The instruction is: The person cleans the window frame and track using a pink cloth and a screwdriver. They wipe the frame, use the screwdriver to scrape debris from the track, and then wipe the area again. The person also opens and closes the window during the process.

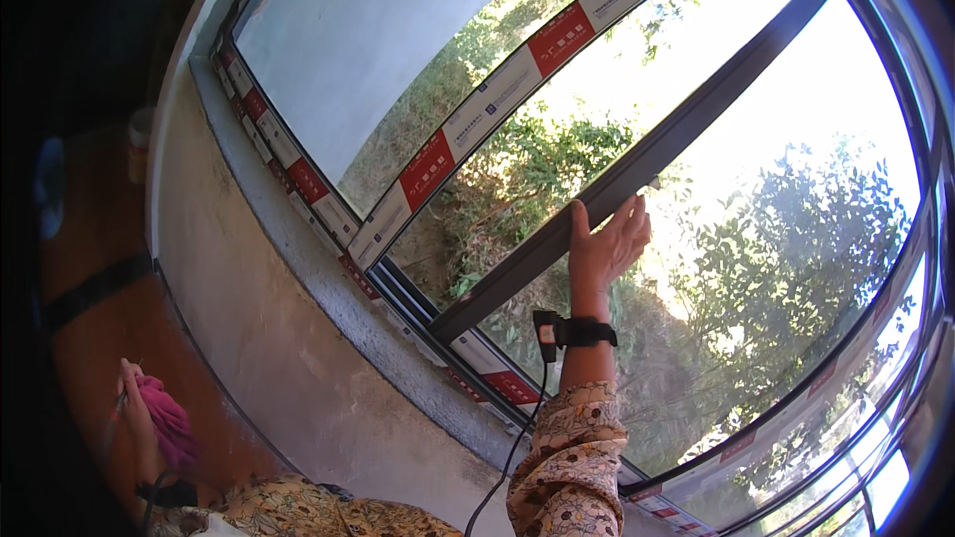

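Observation:
My right hand is raised in front of a sliding window, thumb apart from the fingers. Its thumb lies against the dark metal stile of the sash, and its fingertips are beside the stile's edge, near a small latch-like piece. A strapped device with a cable is on that wrist. Low at the left, my left hand holds a bunched pink cloth. Something thin shows by its fingers, too unclear to name. Behind the stile is the glass pane, with bushes outside.
Red and white protective tape covers parts of the window frame. Below the window runs a rough concrete sill above a plastered wall. A reddish-brown floor with a dark stripe lies at the left, where a container stands by the wall.

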